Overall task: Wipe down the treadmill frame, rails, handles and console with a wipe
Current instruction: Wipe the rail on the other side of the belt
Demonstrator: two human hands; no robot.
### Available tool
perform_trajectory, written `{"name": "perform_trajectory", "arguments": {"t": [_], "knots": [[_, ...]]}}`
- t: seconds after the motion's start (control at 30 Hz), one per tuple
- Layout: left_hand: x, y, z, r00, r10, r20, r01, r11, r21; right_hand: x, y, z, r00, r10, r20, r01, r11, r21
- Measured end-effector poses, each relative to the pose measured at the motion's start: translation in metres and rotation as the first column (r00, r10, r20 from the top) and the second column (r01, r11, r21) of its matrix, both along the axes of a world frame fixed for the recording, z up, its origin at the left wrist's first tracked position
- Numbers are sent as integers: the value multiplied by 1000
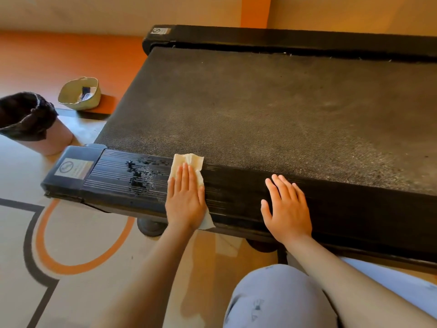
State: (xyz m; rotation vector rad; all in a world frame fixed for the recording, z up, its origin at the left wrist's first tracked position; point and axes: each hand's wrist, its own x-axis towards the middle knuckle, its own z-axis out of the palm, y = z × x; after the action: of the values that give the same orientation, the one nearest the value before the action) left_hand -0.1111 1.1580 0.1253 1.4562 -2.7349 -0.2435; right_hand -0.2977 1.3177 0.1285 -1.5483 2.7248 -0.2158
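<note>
The black treadmill lies across the view with its ribbed near side rail [236, 197] in front of me and the textured belt [260, 107] behind it. My left hand [185, 197] presses flat on a pale wipe [189, 160] spread over the near rail. Wet streaks [139, 176] shine on the ribs just left of the wipe. My right hand [287, 209] rests flat on the same rail, fingers straight, holding nothing. The far rail [283, 37] runs along the back. The rail's end cap [73, 169] carries a grey label.
A pink bin with a black liner [33, 121] stands on the floor at left. Behind it sits a small pale green basket [80, 93] on an orange strip. The rug [71, 245] has orange and grey lines. My knee in grey trousers [279, 299] is at bottom right.
</note>
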Motion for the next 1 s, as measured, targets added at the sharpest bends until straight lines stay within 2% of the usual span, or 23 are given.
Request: {"name": "perform_trajectory", "arguments": {"t": [0.2,0.3,0.5,0.8,0.83,0.9,0.97,1.0], "knots": [[-45,63,-6,973,-225,-48,221,973,-67,0,1,-1,1000,-1,0,1,1000,-5],[-44,64,-13,952,-287,-102,280,957,-75,0,1,-2,1000,0,10,1,999,-32],[-21,40,-15,910,-415,-20,405,897,-179,-3,3,-6,1000,24,15,-23,998,-59],[34,-14,-8,934,-353,-50,342,927,-152,-3,2,-8,1000,17,25,-15,995,-97],[32,-12,-8,948,-311,-66,298,942,-152,-3,2,-8,999,18,27,-15,995,-100],[21,3,-9,986,-100,-135,81,987,-141,-2,1,-9,999,23,32,-19,994,-106],[-4,28,-10,970,111,-217,-134,987,-92,-2,2,-8,999,22,45,-16,993,-121],[-18,43,-11,961,137,-239,-158,985,-72,-3,2,-8,998,23,59,-15,991,-132]]}}
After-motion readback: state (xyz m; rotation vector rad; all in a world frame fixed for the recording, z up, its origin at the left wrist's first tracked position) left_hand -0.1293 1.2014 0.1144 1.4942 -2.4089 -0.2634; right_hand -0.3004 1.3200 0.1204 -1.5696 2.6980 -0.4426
